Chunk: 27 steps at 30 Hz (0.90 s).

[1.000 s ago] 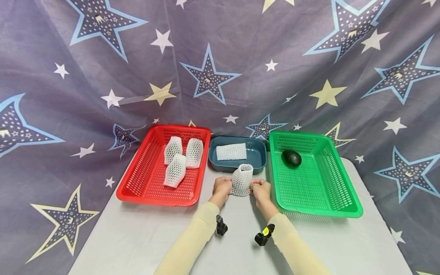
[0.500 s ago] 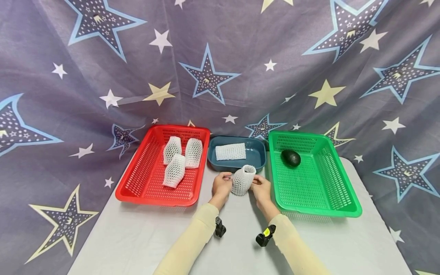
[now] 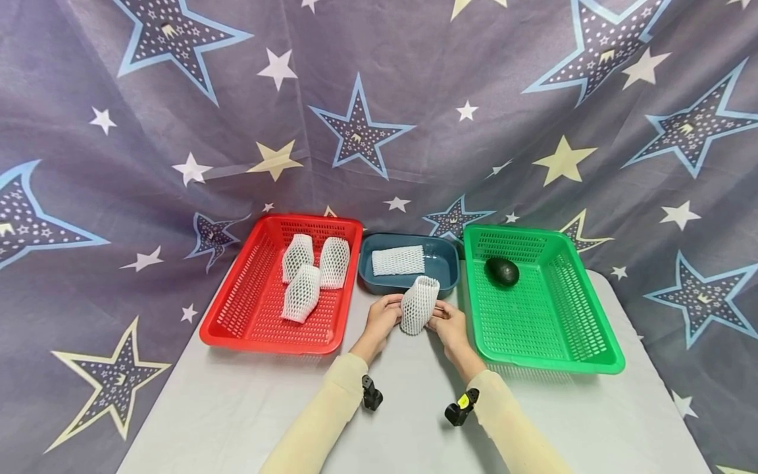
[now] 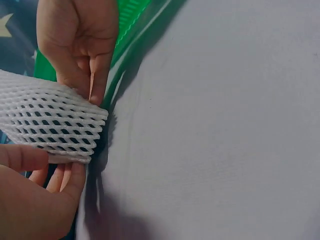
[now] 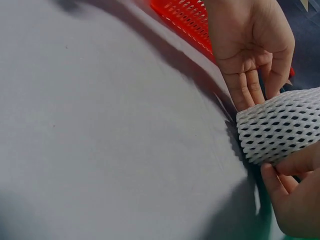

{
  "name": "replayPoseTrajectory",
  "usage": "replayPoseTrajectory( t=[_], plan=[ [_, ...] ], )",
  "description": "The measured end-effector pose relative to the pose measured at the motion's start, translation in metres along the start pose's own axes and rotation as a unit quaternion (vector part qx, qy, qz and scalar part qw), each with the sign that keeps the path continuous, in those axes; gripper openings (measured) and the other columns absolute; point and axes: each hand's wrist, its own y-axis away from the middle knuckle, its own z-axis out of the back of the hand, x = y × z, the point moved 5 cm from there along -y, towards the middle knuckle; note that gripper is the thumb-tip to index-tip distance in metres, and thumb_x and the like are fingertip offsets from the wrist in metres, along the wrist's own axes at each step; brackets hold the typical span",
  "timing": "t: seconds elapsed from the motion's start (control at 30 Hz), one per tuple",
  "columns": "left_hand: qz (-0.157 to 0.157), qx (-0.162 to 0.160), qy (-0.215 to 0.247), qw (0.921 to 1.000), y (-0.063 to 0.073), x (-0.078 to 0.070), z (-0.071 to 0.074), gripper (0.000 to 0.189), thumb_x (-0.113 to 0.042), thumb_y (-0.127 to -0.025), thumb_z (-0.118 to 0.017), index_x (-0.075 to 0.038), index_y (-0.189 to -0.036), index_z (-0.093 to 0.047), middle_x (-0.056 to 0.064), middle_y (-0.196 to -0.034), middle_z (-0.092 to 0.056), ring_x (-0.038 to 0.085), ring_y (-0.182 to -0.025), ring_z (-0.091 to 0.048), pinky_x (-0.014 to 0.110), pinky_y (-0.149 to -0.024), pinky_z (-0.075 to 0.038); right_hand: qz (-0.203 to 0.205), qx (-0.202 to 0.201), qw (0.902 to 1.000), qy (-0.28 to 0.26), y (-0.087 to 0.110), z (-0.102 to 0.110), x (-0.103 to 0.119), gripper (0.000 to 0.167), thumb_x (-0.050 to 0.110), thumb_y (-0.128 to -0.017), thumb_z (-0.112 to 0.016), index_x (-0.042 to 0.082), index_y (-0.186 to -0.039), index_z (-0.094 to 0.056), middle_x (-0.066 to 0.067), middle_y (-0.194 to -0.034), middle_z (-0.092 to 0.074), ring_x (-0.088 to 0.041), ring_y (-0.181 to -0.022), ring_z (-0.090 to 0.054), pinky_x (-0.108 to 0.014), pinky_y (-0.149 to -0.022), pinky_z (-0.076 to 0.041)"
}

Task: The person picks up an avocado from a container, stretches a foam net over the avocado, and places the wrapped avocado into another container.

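Note:
A white foam net sleeve (image 3: pixel 419 306) stands tilted between both hands, its narrow end up by the front of the blue bin. Dark colour shows through the holes of its mesh in both wrist views. On one side my left hand (image 3: pixel 381 321) pinches the sleeve's lower edge between thumb and fingers. My right hand (image 3: pixel 451 328) pinches the edge across from it. In the left wrist view the left thumb (image 4: pixel 25 158) lies on the mesh with the fingertips beneath. The right wrist view has the right hand (image 5: pixel 296 195) at the lower edge of the net.
Behind the hands sits a blue bin (image 3: pixel 445 280) with a flat foam net (image 3: pixel 398 261) in it. Left is a red basket (image 3: pixel 260 329) holding three filled foam nets (image 3: pixel 302 294). Right is a green basket (image 3: pixel 541 329) with one avocado (image 3: pixel 502 272).
The sleeve has tipped, its top now leaning right and a little higher. The left hand's fingers have shifted from beside the sleeve onto its edge; the left forearm has swung slightly left.

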Motion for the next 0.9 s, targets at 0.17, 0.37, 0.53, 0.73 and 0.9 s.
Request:
replayPoseTrajectory(
  t=[0.17, 0.37, 0.53, 0.73, 0.9],
  plan=[
    [0.009, 0.025, 0.001, 0.9997, -0.002, 0.004, 0.001, 0.042, 0.005, -0.089, -0.055, 0.001, -0.13, -0.065, 0.018, -0.128, -0.068, 0.012, -0.105, -0.065, 0.036, -0.096, -0.056, -0.01, 0.012, 0.9999, 0.005, 0.0, -0.001, 0.0, 0.049, -0.017, -0.088, -0.056, -0.013, -0.136, -0.055, -0.029, -0.12, -0.068, -0.005, -0.086, -0.066, -0.032, -0.083, -0.062],
    [0.014, 0.019, 0.01, 0.9997, -0.001, 0.004, 0.004, 0.041, 0.002, -0.092, -0.058, 0.001, -0.133, -0.062, 0.018, -0.131, -0.067, 0.013, -0.107, -0.065, 0.038, -0.098, -0.056, -0.017, 0.022, 0.9996, 0.008, 0.001, 0.0, 0.0, 0.048, -0.014, -0.089, -0.059, -0.009, -0.137, -0.057, -0.023, -0.116, -0.071, -0.004, -0.085, -0.067, -0.031, -0.084, -0.061],
    [0.012, 0.011, 0.028, 0.9995, 0.004, -0.002, 0.007, 0.036, -0.001, -0.095, -0.058, 0.001, -0.13, -0.062, 0.018, -0.128, -0.069, 0.015, -0.108, -0.066, 0.037, -0.099, -0.055, -0.018, 0.027, 0.9994, 0.007, 0.003, 0.0, 0.001, 0.045, -0.01, -0.091, -0.063, -0.008, -0.136, -0.058, -0.016, -0.11, -0.074, -0.003, -0.083, -0.068, -0.029, -0.084, -0.061],
    [0.022, 0.015, 0.033, 0.9991, 0.007, -0.001, 0.008, 0.033, -0.006, -0.1, -0.055, -0.002, -0.131, -0.065, 0.017, -0.133, -0.066, 0.017, -0.114, -0.065, 0.042, -0.106, -0.052, -0.019, 0.036, 0.9991, -0.013, 0.006, -0.002, -0.001, 0.043, -0.01, -0.091, -0.065, -0.011, -0.134, -0.058, -0.016, -0.109, -0.074, -0.003, -0.082, -0.068, -0.025, -0.08, -0.061],
    [0.021, 0.014, 0.038, 0.999, 0.008, 0.006, 0.007, 0.036, -0.002, -0.1, -0.05, 0.002, -0.134, -0.061, 0.021, -0.136, -0.063, 0.021, -0.118, -0.063, 0.045, -0.108, -0.05, -0.021, 0.039, 0.9989, -0.015, 0.006, -0.005, -0.008, 0.044, -0.012, -0.09, -0.064, -0.01, -0.133, -0.059, -0.02, -0.111, -0.073, -0.003, -0.082, -0.068, -0.019, -0.074, -0.059]
  ],
)
